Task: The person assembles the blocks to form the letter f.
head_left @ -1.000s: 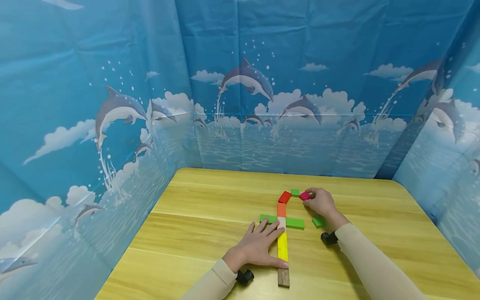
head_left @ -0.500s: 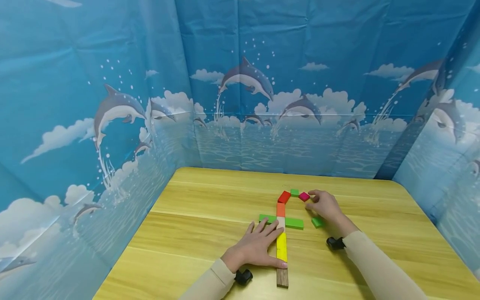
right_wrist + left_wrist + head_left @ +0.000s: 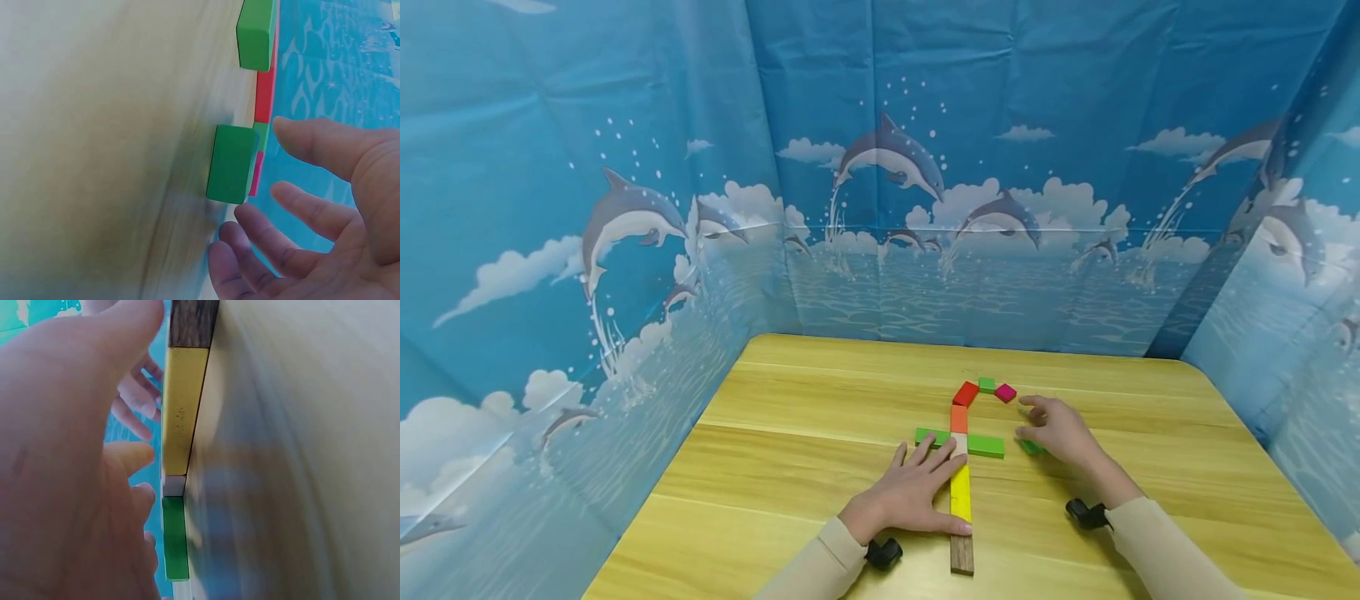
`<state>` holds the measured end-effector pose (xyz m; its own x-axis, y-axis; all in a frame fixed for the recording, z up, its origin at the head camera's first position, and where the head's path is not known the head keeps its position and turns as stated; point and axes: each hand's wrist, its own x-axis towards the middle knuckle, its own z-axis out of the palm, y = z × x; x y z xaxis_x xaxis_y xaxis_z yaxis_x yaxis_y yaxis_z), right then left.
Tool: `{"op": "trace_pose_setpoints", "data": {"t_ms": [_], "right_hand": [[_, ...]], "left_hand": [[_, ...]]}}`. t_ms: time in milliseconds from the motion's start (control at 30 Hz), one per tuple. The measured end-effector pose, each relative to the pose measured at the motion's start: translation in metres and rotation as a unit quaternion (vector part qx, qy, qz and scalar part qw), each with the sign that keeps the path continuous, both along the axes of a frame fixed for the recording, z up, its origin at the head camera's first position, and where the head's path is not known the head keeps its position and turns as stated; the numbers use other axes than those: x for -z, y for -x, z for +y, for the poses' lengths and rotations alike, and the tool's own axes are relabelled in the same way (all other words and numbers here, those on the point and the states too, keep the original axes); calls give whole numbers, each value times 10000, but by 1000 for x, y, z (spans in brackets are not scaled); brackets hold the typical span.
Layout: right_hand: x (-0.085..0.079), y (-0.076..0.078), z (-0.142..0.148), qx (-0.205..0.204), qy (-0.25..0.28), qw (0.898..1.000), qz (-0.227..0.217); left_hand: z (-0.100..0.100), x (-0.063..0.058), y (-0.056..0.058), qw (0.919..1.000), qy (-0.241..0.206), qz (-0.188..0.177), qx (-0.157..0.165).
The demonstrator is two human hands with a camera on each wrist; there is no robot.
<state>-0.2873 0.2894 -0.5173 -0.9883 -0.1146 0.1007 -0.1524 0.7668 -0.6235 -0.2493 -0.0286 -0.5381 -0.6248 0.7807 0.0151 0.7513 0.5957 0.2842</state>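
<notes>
My left hand (image 3: 904,493) lies with fingers spread over a line of wooden blocks, thumb at the joint of the yellow block (image 3: 960,496) and the dark brown block (image 3: 962,556), fingertips by the pale block (image 3: 959,448). Beyond these run an orange block (image 3: 958,419), a red block (image 3: 966,393), a small green block (image 3: 987,385) and a magenta block (image 3: 1005,392) in a hook. Nothing is held by my right hand (image 3: 1062,433), whose thumb and fingers are apart, beside a loose green block (image 3: 230,164) that it partly covers in the head view.
Green bars lie crosswise on either side of the line, the right green bar (image 3: 986,447) and the left green bar (image 3: 928,437). All blocks rest on a wood-grain table (image 3: 820,417). A blue dolphin-print curtain (image 3: 880,275) hangs behind it and along the sides.
My right hand let go of the magenta block and moved back toward me and right, over the loose green block. My left hand stayed on the line.
</notes>
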Motion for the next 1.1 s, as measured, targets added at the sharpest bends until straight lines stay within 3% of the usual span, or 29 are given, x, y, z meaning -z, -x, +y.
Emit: {"op": "trace_pose_setpoints", "data": {"t_ms": [300, 1100], "right_hand": [[2, -20, -1, -91, -99, 9999, 85], [0, -36, 3, 34, -338, 9994, 19]], "left_hand": [[0, -2, 0, 9998, -134, -72, 135], [-2, -4, 7, 9996, -60, -219, 171]]}}
